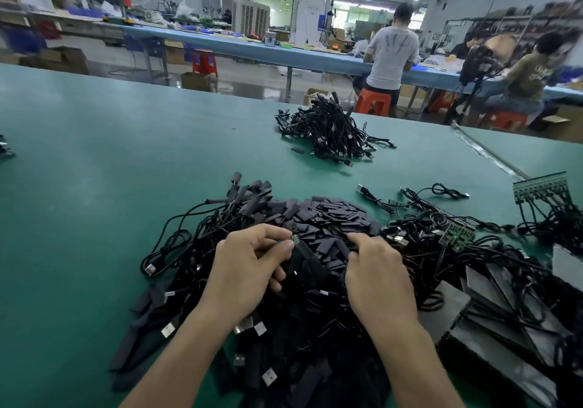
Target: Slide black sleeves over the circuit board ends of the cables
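My left hand (249, 265) pinches a cable's small green circuit board end (295, 238) between thumb and forefinger, over a heap of loose black sleeves (334, 218). My right hand (375, 268) lies on that heap with its fingers curled down among the sleeves; what its fingertips hold is hidden. Under both hands lies a tangle of black USB cables (176, 249) with metal plugs. To the right, bare cables with green boards (457, 234) lie in a bunch.
A second pile of black cables (331, 130) sits farther back on the green table (94, 155). Panels of joined boards (541, 186) and dark flat bags (504, 306) lie at the right. People sit at a blue bench beyond.
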`<state>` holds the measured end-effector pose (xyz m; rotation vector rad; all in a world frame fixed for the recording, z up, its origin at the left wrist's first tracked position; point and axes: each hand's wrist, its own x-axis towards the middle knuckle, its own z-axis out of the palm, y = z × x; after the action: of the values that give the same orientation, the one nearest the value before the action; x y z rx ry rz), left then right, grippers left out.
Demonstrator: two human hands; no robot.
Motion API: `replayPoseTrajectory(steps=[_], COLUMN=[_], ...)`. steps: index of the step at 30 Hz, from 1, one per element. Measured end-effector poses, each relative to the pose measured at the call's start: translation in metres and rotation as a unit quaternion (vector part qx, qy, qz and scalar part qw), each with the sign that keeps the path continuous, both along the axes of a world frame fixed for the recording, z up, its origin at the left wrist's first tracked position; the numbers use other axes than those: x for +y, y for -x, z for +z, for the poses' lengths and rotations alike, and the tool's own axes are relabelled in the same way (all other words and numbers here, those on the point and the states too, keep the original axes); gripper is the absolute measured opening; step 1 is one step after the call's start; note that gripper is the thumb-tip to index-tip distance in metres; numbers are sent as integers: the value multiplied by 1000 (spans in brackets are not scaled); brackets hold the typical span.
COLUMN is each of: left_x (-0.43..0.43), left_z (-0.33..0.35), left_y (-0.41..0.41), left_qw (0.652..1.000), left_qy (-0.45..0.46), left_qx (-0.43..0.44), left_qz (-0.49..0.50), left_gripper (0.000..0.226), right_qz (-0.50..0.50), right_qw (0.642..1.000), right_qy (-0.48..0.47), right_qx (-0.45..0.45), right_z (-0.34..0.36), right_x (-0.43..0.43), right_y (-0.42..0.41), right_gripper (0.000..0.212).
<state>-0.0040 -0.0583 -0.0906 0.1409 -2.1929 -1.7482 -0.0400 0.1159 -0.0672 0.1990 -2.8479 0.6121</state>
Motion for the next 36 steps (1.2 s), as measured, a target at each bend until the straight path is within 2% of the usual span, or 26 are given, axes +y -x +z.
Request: replayPoseTrajectory(steps=[4,6,10,12,14,15,17,20,24,26,30,34,36], left_x=[0,1,0,-1,-1,-1,-1,-1,4,4,4,5,4], left_z=[-1,-2,-3,-3,-3,-3,-3,-4,-6,-8,-7,-7,-7], left_y=[0,1,3,4,5,4,4,2,-4,-5,-5,-4,-4], left_qw=[1000,1000,999,999,999,999,998,998,997,998,999,999,999], left_qy=[14,30,19,4,-15,-28,-35,-9,45,47,23,20,21], left_qx=[-4,-7,-19,-21,-18,-17,-16,-11,1,11,24,24,25], left_qz=[2,-3,-19,-28,-38,-44,-53,-56,-58,-47,-20,-21,-21], left_gripper=[19,22,30,32,34,34,30,27,28,28,25,24,24], right_qz=[-35,-38,-28,-20,11,39,102,148,138,122,104,52,24], right_qw=[986,984,992,997,996,990,966,945,924,940,982,998,995], right_qy=[-137,-150,-116,-70,41,117,237,264,327,300,147,-30,-93], right_qx=[-86,-85,-38,24,82,74,-9,-126,-139,-105,-51,36,0], right_z=[-11,-13,-13,-15,-16,-17,-18,-23,-24,-26,-27,-13,-6], right_x=[-3,-4,-4,-1,1,3,8,19,31,31,20,6,-1], right_y=[18,24,27,24,17,14,6,-1,-5,-6,-7,6,22], right_gripper=[36,34,26,23,17,12,15,15,16,17,11,23,37])
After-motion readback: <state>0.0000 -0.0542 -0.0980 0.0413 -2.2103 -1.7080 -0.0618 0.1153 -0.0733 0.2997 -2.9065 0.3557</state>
